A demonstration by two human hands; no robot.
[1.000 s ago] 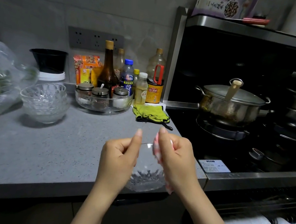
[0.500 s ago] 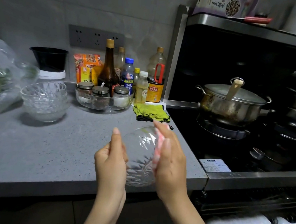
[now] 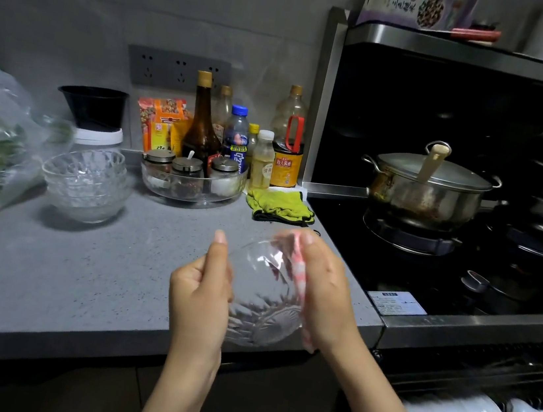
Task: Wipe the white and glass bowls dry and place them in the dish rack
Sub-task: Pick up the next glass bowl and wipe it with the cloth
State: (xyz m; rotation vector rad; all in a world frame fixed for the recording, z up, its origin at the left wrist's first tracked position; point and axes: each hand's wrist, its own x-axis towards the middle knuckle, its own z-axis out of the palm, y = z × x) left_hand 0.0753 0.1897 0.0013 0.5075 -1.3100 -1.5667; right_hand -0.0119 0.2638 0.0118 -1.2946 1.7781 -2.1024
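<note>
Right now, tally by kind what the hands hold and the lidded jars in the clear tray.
Glass bowl: 1
Wiping cloth: 1
Lidded jars: 3
Total: 5

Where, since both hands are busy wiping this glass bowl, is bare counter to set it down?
The grey counter in front of the stacked bowls, left of the held bowl, is bare. Crowded: the back wall's bottles, jar tray and green cloth.

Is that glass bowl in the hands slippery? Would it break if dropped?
Probably slippery: the bowl looks smooth and glossy, with the left hand gripping its rim and the right hand pressing a cloth on it. Likely breakable: clear cut glass, held near the counter edge.
</note>
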